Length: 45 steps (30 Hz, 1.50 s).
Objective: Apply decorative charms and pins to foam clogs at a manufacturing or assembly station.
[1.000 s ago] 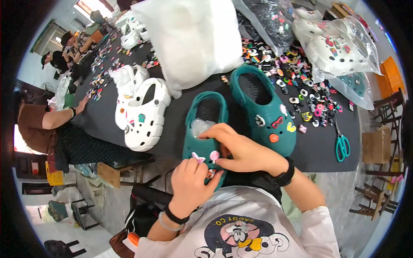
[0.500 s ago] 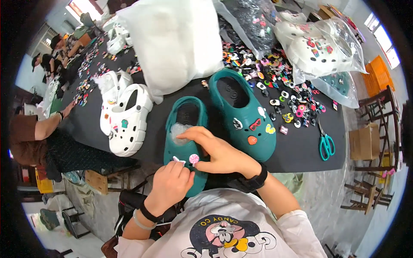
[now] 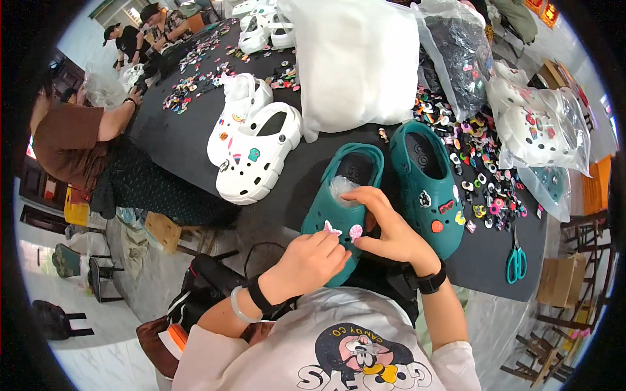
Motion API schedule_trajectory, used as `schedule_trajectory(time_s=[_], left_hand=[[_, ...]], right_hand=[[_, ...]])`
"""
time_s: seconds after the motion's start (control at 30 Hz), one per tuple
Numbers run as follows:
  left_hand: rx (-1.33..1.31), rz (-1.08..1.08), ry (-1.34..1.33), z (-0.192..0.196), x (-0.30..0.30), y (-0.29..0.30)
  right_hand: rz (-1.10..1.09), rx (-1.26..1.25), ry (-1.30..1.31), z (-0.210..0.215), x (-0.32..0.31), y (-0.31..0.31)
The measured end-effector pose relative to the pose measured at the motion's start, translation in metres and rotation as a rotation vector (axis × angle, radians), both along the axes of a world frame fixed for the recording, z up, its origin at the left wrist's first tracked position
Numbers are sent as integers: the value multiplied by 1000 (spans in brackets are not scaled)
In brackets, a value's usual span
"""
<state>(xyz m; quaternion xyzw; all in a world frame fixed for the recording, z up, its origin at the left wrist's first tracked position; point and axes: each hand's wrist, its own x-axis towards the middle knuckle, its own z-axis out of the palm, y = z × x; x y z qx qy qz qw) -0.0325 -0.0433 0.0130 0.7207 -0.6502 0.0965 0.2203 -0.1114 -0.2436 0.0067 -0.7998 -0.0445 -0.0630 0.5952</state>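
White clogs: a charm-dotted pair (image 3: 256, 179) on the dark bench (image 3: 177, 142).
Left hand: bent over the toe (image 3: 301, 266), fingertips at a pink-and-white charm (image 3: 332, 229); whether it pinches, I cannot tell.
Near green clog: at the bench's front edge (image 3: 321, 210), between both hands, clear plastic (image 3: 343, 189) in its opening.
Right hand: thumb beside a round pink charm (image 3: 355, 232), forefinger spread away to the plastic (image 3: 393, 236); other fingers partly hidden, grip unclear.
Second green clog: just right (image 3: 435, 213), charms fitted.
Scissors: teal-handled (image 3: 517, 264), far right.

Printed white T-shirt (image 3: 293, 345), black wristbands (image 3: 260, 296), bangle (image 3: 240, 307)
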Motion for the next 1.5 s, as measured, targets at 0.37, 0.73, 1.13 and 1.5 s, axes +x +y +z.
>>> schedule_trajectory(time_s=[0.37,0.73,1.13,1.5], left_hand=[[18,48,539,9,19,9],[-180,393,357,7,40,31],[-471,388,935,-29,33,6],[-377,280,680,-28,38,15]], right_hand=[[-29,-17,-17,-13,1,-4],[-21,21,30,-4,-1,-3],[-38,-12,85,-1,1,-1],[-37,18,60,-3,2,1]])
